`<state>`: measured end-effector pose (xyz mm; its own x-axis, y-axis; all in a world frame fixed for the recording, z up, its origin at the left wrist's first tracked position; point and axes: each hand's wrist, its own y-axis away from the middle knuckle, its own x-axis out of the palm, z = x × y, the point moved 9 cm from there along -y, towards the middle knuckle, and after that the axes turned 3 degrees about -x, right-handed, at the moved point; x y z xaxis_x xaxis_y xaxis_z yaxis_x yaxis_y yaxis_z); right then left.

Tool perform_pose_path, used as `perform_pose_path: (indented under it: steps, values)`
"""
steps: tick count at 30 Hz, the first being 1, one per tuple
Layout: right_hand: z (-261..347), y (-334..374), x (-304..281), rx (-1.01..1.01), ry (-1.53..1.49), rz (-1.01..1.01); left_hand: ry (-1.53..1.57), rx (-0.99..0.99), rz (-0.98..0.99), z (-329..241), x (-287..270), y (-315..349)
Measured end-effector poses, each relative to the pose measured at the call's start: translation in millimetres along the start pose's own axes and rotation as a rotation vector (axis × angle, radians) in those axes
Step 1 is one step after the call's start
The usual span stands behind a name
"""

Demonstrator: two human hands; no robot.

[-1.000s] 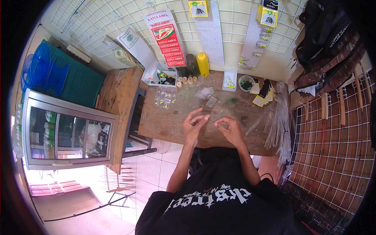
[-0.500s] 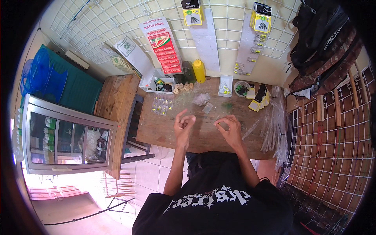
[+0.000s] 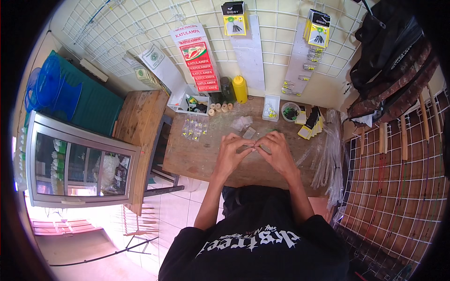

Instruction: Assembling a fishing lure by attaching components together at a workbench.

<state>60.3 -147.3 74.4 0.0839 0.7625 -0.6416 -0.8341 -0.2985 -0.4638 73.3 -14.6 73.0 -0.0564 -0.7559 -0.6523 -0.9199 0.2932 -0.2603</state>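
hands [image 3: 229,153] together, lettered shirt [image 3: 255,229], printed packets [image 3: 202,74]

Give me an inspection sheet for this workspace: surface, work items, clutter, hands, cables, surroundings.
Surface: wooden table, looks stained and speckled.
Job's things: anything pinched is too small to make out; flat translucent packet lies just beyond.
Clutter: white tray with yellow pieces, round tub, yellow bottle, clear plastic strips.
Hands: left hand and right hand, both pinching, tips touching or nearly so.
Cables: nothing seen.
Surroundings: glass-fronted cabinet to the left, dark bags hanging right, red packets behind.
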Motion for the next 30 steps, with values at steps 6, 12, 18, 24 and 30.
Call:
perform_pose_path:
  steps: [6,12,18,24,30]
  values:
    - [-5,-1,-4,0.024,-0.041,-0.027,0.055,0.011,0.044,4,4,-7]
    - [-14,-1,-9,0.054,-0.046,-0.073,0.112,-0.096,0.112,13,13,-16]
    - [-17,0,-11,0.15,-0.135,-0.147,0.729,-0.306,0.114,35,24,-15]
    - [-22,2,-12,0.192,-0.204,-0.24,0.901,-0.432,0.089,47,34,-9]
    - [-15,-2,-21,0.141,-0.033,-0.223,0.786,-0.409,0.157,45,31,-6]
